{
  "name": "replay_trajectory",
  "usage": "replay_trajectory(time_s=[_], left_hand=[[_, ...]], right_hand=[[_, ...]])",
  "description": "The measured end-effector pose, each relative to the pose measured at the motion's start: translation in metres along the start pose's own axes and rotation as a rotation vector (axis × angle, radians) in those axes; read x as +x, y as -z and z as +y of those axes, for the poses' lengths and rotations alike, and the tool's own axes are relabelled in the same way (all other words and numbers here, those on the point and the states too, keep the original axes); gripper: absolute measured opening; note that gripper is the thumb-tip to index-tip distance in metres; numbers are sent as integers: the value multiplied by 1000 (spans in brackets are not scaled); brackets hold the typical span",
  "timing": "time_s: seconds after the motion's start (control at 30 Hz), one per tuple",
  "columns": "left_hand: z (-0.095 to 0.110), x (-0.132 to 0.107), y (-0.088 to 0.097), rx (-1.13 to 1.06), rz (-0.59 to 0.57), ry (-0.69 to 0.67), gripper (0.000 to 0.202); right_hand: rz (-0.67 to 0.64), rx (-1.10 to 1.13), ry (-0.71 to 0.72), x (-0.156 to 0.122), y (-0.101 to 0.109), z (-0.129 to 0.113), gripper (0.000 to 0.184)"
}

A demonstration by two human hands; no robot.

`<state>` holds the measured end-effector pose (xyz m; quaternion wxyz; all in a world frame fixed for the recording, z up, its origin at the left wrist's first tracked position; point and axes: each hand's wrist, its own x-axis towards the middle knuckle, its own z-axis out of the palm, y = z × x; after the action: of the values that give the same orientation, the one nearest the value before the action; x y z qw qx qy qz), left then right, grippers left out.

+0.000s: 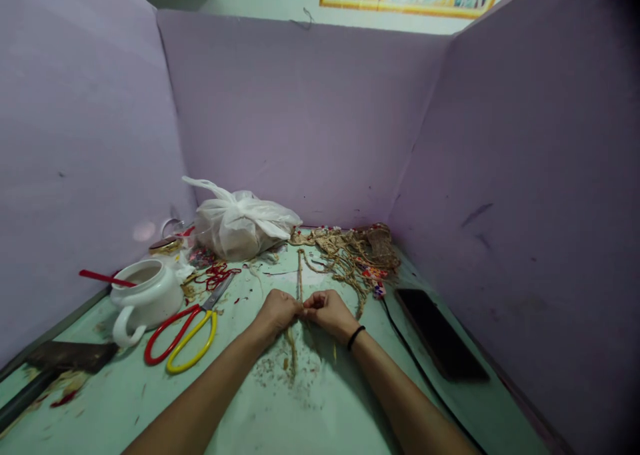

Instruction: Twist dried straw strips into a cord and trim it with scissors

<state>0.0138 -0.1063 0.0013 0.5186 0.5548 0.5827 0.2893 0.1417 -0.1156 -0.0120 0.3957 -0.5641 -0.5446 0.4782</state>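
My left hand (278,310) and my right hand (326,311) meet knuckle to knuckle on the pale green table (320,408). Both are closed on a jute cord (299,275) that runs straight away from them toward the back and trails under my wrists toward me. The fingers pinch the cord where the hands touch. A black band circles my right wrist. Bits of fibre lie scattered on the table under my forearms.
A heap of knotted jute work (357,251) lies at the back right. A dark phone (440,335) with a black cable lies on the right. On the left are red-and-yellow scissors (185,335), a white pot (147,296), a tied plastic bag (243,225) and a cleaver (55,365). Purple panels wall three sides.
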Motion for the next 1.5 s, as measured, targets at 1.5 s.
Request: replay_trajectory(time_s=[1.5], left_hand=[[10, -43, -9, 869, 141, -339, 21]], right_hand=[[-66, 330, -237, -11, -8, -10, 5]])
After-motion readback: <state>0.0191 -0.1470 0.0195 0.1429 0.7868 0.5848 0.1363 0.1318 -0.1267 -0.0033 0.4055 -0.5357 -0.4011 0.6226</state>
